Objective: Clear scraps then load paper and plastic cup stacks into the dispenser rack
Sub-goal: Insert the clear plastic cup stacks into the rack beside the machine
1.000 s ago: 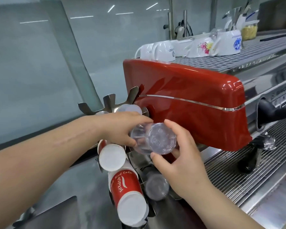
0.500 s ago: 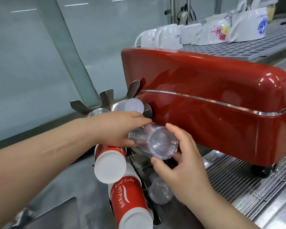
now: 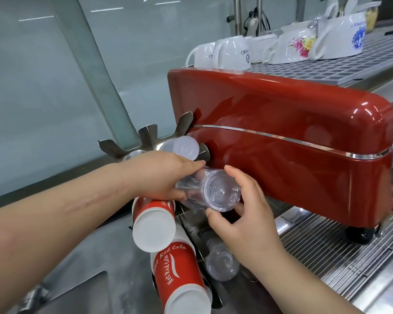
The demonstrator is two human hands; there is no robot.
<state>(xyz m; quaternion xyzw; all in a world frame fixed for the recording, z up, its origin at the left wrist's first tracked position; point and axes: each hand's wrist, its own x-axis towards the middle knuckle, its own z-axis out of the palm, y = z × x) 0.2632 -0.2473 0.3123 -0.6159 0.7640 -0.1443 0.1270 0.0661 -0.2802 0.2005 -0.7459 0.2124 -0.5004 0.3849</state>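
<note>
A clear plastic cup stack (image 3: 216,191) lies on its side with its base toward me, in the steel dispenser rack (image 3: 145,138). My left hand (image 3: 163,175) grips its barrel from the left. My right hand (image 3: 241,211) cups its base end from the right and below. Two red paper cup stacks sit in the rack's left slots, one (image 3: 153,223) just under my left hand and one (image 3: 182,279) lower, lettered "Not Red Cola". Another clear plastic stack (image 3: 220,261) rests in the slot below my right hand. A frosted white cup stack (image 3: 184,147) sits in the top slot.
A red espresso machine (image 3: 293,143) stands right beside the rack, with white ceramic cups (image 3: 234,53) upside down on its top grate. A steel drip grille (image 3: 327,252) runs under it. A glass partition (image 3: 43,87) stands behind the rack.
The view has moved closer and a little left. Both hands stay on the clear plastic stack, which has shifted only slightly in the rack.
</note>
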